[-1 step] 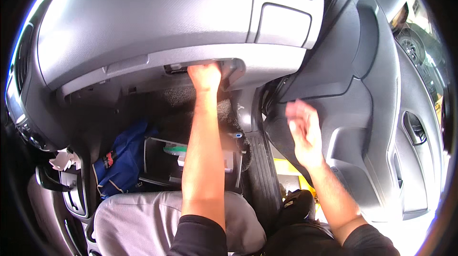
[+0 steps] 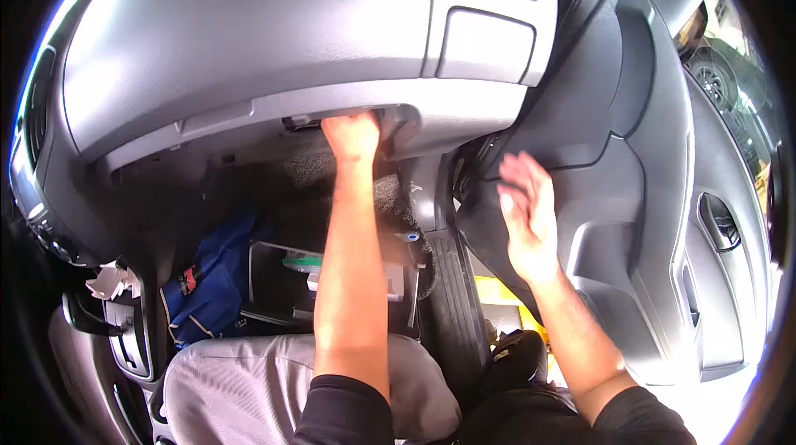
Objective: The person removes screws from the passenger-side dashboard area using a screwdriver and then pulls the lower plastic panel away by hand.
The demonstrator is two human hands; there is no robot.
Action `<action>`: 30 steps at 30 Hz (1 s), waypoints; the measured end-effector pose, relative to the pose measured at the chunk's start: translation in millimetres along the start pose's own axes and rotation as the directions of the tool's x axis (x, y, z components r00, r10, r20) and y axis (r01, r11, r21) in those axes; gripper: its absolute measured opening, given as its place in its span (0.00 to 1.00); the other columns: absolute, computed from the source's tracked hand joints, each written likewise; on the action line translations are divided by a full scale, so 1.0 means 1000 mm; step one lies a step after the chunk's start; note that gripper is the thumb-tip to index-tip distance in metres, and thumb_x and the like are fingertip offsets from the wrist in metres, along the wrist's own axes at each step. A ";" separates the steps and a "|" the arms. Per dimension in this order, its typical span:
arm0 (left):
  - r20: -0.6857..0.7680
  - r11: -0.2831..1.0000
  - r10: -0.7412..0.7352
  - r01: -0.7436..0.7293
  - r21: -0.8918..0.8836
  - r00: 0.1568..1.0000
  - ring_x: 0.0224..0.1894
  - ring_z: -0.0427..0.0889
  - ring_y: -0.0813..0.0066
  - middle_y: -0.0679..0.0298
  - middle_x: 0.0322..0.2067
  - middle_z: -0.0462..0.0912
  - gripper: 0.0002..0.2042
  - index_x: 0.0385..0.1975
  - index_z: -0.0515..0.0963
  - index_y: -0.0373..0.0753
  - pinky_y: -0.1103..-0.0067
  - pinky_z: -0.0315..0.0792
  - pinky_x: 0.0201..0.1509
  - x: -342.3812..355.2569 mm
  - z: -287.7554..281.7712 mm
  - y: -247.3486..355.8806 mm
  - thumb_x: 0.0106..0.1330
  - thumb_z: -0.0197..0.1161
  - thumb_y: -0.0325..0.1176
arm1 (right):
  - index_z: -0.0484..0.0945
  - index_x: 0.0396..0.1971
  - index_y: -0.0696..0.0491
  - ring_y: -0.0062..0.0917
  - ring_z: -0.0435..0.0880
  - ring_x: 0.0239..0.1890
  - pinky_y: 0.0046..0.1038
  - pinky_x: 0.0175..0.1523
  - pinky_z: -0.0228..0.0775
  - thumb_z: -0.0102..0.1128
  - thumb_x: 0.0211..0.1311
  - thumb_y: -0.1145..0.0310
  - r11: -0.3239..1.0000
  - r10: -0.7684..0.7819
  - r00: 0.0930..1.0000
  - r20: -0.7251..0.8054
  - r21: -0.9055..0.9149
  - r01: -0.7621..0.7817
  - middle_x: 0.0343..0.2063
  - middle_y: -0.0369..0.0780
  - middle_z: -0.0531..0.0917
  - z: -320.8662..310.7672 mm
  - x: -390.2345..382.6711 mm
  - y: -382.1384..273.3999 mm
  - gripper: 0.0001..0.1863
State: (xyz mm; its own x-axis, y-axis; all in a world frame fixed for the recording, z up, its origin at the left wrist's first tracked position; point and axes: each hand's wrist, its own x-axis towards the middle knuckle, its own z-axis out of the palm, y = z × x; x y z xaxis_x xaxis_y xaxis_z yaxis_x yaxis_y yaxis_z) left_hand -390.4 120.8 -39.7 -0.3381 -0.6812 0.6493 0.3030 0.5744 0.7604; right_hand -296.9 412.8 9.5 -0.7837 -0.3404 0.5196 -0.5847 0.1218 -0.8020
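Note:
My left hand (image 2: pixel 350 137) reaches up into the dark recess (image 2: pixel 303 123) under the grey dashboard (image 2: pixel 249 14), at the lower trim (image 2: pixel 464 105); its fingertips are hidden there. My right hand (image 2: pixel 529 213) is raised beside the open door panel (image 2: pixel 630 229), open and blurred at the fingertips, with nothing visible in it. Below my left forearm lies an open black bin (image 2: pixel 267 279) holding a green item (image 2: pixel 300 261) and a pale box (image 2: pixel 393 284).
A grey seat (image 2: pixel 224 387) is at the bottom. A blue cloth bag (image 2: pixel 203 296) lies left of the bin, near the gear console (image 2: pixel 128 337). A ribbed door sill (image 2: pixel 456 304) runs beside a yellow object (image 2: pixel 489 287). A car wheel (image 2: pixel 711 80) shows through the window.
My right hand has moved slightly upward. My left hand stays in the recess, shifted very slightly left in the picture along with the dashboard.

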 end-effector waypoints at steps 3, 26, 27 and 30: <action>0.154 0.991 -0.070 0.051 0.125 0.986 0.53 0.83 0.49 0.46 0.48 0.85 0.14 0.47 0.80 0.29 0.63 0.75 0.56 0.003 -0.011 -0.002 0.73 0.53 0.33 | 0.51 0.76 0.59 0.31 0.65 0.68 0.34 0.75 0.53 0.53 0.79 0.60 0.890 0.028 0.999 -0.022 0.456 -0.015 0.67 0.47 0.67 0.033 0.058 0.014 0.35; 0.148 0.810 -0.517 0.537 -0.236 0.843 0.67 0.72 0.60 0.56 0.66 0.72 0.24 0.68 0.67 0.37 0.59 0.69 0.70 0.001 0.005 0.005 0.77 0.54 0.42 | 0.61 0.70 0.59 0.42 0.67 0.70 0.41 0.73 0.60 0.62 0.62 0.80 0.897 0.165 0.985 -0.050 0.423 -0.129 0.63 0.52 0.68 0.055 0.026 0.068 0.36; 0.090 0.789 -0.564 0.567 -0.234 0.821 0.67 0.72 0.60 0.56 0.66 0.72 0.24 0.68 0.67 0.37 0.59 0.68 0.71 -0.001 0.006 0.007 0.77 0.54 0.42 | 0.60 0.71 0.58 0.36 0.66 0.72 0.40 0.73 0.61 0.61 0.67 0.78 0.794 0.383 0.916 0.119 0.465 -0.392 0.65 0.49 0.67 0.059 0.025 0.082 0.34; 0.052 0.712 -0.564 0.518 -0.474 0.824 0.64 0.73 0.63 0.57 0.63 0.74 0.21 0.65 0.69 0.35 0.64 0.70 0.68 -0.003 0.003 0.013 0.76 0.57 0.35 | 0.63 0.68 0.58 0.34 0.69 0.70 0.41 0.69 0.64 0.58 0.73 0.66 0.326 0.620 0.758 0.201 0.813 -0.482 0.63 0.45 0.73 0.081 0.036 0.119 0.28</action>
State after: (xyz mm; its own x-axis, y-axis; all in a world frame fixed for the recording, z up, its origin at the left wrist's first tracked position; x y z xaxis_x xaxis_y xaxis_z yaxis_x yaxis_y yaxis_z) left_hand -387.7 132.1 -31.6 -0.4959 -0.8618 0.1066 0.4633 -0.1587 0.8719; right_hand -377.8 339.3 -91.6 -0.9147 -0.3699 -0.1627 0.3578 -0.5544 -0.7514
